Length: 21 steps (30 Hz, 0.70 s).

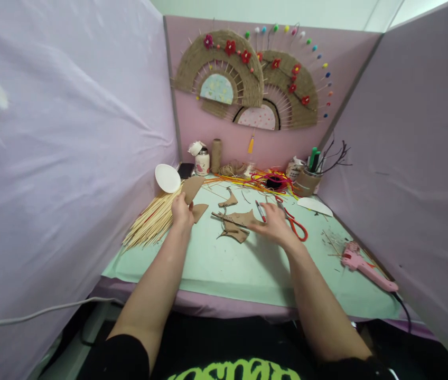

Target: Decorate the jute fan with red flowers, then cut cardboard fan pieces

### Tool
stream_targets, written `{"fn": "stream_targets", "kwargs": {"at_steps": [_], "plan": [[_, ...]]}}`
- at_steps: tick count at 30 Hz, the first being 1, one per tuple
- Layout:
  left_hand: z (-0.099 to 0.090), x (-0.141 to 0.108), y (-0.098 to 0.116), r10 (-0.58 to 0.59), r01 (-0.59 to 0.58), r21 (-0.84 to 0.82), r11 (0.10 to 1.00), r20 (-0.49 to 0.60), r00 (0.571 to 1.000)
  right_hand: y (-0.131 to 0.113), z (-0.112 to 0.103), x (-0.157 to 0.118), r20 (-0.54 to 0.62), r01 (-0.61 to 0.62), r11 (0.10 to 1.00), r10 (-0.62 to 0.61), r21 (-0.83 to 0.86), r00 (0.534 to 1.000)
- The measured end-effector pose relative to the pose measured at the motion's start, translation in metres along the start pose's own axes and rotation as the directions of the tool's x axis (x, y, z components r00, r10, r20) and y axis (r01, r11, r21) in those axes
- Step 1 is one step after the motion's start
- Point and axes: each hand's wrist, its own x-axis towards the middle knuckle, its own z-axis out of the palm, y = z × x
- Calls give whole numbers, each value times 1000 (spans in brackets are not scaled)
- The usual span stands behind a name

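My left hand (183, 211) is closed on a piece of brown cardboard (193, 189) with a curved edge, held a little above the table. A second cardboard piece (200, 212) lies just right of that hand. My right hand (274, 224) hovers with its fingers apart at the right end of some jagged cardboard scraps (240, 217). Its thumb reaches over their edge; whether it touches them I cannot tell. A smaller curved scrap (230, 199) lies behind them. By the right fingers are a red-and-grey pen (261, 210) and red-handled scissors (297, 228), partly covered by the hand.
Thin wooden sticks (150, 221) are spread at the left beside a white bowl (167, 178). A pink glue gun (369, 267) with a cord lies at the right. Behind stand a twine spool (216, 155), coloured cords (275, 179) and a pen holder (307, 182). Decorated fans (224, 42) hang on the back panel.
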Motion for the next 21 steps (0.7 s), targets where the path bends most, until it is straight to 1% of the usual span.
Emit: {"fn": "stream_targets", "kwargs": {"at_steps": [1, 2, 4, 6, 7, 8, 10, 13, 17, 19, 21], "plan": [[-1, 2, 1, -13, 13, -13, 1000, -7, 1000, -13, 1, 4, 113, 82, 996, -80, -17, 990], [-1, 3, 1, -31, 30, -19, 999, -7, 1000, -24, 3, 10, 224, 131, 991, -120, -35, 967], [-2, 4, 0, -67, 67, -28, 997, -3, 998, -43, 8, 23, 411, 213, 975, -168, -65, 896], [-2, 5, 0, -96, 95, -42, 995, -5, 995, -53, 13, 39, 542, 286, 956, -204, -69, 815], [-2, 5, 0, -105, 105, -51, 993, -9, 994, -56, 15, 45, 580, 316, 947, -221, -65, 784], [-2, 6, 1, -112, 111, -61, 992, -15, 994, -57, 17, 51, 596, 340, 938, -238, -64, 767], [-2, 7, 2, -121, 118, -82, 990, -24, 992, -58, 20, 57, 588, 369, 927, -262, -66, 765], [-2, 7, 4, -132, 128, -108, 986, -27, 991, -62, 25, 53, 532, 375, 923, -274, -89, 801], [-2, 5, 5, -156, 153, -130, 980, -13, 988, -70, 34, 41, 453, 378, 910, -269, -169, 850], [-2, 5, 6, -168, 165, -139, 976, -5, 986, -71, 34, 42, 443, 361, 913, -247, -193, 862], [-2, 5, 7, -174, 172, -150, 974, -3, 985, -71, 28, 50, 437, 336, 920, -223, -203, 872]]}}
